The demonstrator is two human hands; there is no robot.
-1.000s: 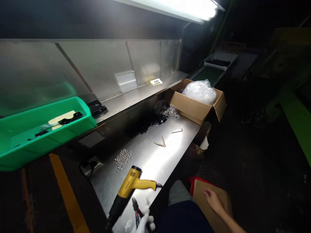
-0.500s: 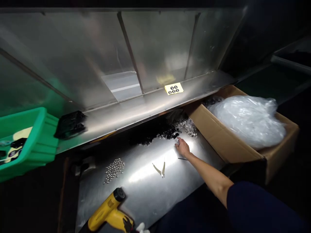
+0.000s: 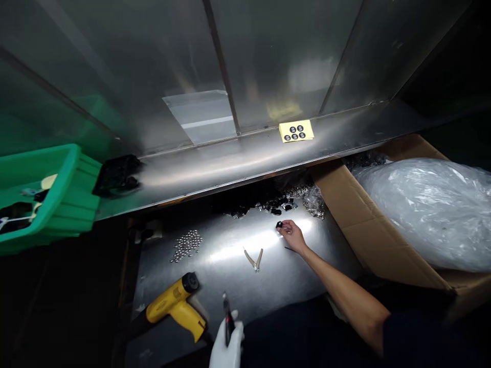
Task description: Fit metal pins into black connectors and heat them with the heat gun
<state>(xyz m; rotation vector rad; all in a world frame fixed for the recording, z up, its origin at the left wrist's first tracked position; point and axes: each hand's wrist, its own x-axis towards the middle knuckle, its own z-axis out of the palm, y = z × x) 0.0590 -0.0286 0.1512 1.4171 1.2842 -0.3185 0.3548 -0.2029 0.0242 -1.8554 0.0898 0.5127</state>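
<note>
Black and small, the little part [image 3: 279, 224] sits at the tips of my right hand [image 3: 293, 236], far out on the shiny metal tabletop [image 3: 238, 286]. My right fingers [image 3: 284, 231] are pinched close on it, and it pokes out to the left of them, away from my arm. It is too small and round-looking for me to tell a long side or which way it points. Just past it, further from me, lies the pile of black parts [image 3: 268, 204] under the shelf [image 3: 230, 168]. My right hand is much nearer to that pile than my left hand.

My left hand [image 3: 226, 345] wears a white glove and is low down by the near edge of the tabletop. Its fingers are closed around a thin tool [image 3: 227, 318] that stands up and points away from me. The yellow heat gun [image 3: 174, 304] lies just to its left. The tweezers [image 3: 254, 258] lie open between my two hands, with the legs spread away from me. A cardboard box [image 3: 345, 214] with a plastic bag [image 3: 425, 209] sits on my right.
</note>
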